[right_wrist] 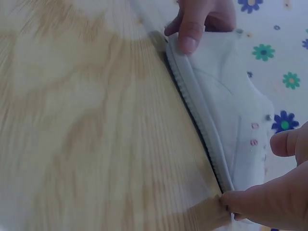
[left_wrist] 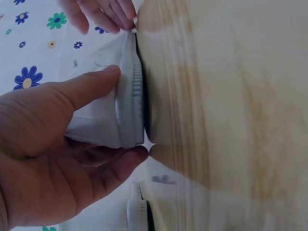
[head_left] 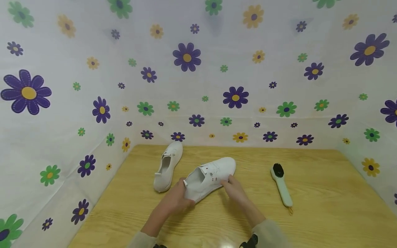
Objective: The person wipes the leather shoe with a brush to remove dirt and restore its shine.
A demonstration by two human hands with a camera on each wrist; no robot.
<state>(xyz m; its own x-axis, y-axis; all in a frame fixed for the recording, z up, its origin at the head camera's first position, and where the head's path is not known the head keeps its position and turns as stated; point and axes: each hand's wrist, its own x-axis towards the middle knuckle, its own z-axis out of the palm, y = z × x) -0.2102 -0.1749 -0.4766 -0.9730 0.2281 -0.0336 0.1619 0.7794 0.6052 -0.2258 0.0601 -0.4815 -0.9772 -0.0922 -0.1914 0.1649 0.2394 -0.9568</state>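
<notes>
A white slip-on-style shoe [head_left: 217,169] with small red marks on its side lies slantwise in the middle of the wooden table, its toe toward the far right. My left hand [head_left: 176,199] grips it round the heel, thumb [left_wrist: 98,84] along the near side and fingers behind. At the toe end, my right hand [head_left: 235,190] holds the side near the sole, its fingertip [right_wrist: 236,201] right at the sole's edge. In both wrist views a dark line runs under the sole, close over the tabletop. The matching white shoe [head_left: 176,156] stands to the left.
A pale green brush [head_left: 282,189] with black bristles and an orange loop lies right of the hands, bristles up. White cloth [head_left: 211,79] printed with flowers walls off the back and sides of the wooden table [head_left: 322,193].
</notes>
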